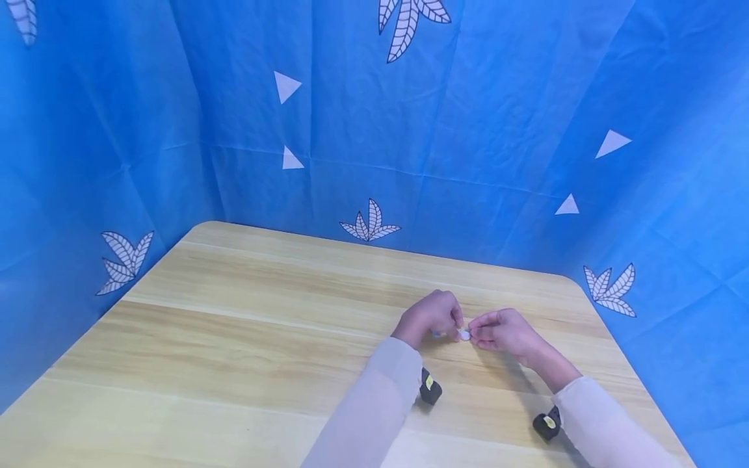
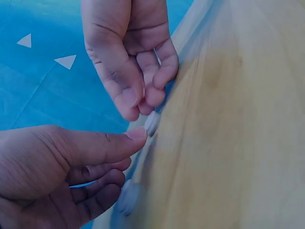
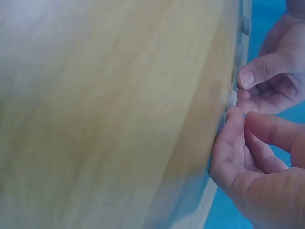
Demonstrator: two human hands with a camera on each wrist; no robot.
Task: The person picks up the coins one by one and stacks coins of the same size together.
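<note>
A small white disc (image 1: 465, 335) is between the fingertips of both hands, just above the wooden table. My left hand (image 1: 434, 316) pinches it at its left edge, thumb and fingers bent down over it. From the other side, my right hand (image 1: 504, 333) pinches at the disc's right edge with thumb and forefinger. The left wrist view shows the white disc (image 2: 152, 123) edge-on near the left thumb tip. A second pale piece (image 2: 128, 196) lies below the left fingers. What joins the pieces is hidden.
The light wooden table (image 1: 205, 364) has rounded back corners. Blue cloth (image 1: 363, 117) with white leaves and triangles hangs along its back and sides. A black wrist camera (image 1: 430, 388) hangs below the left sleeve, another black camera (image 1: 547, 424) by the right sleeve.
</note>
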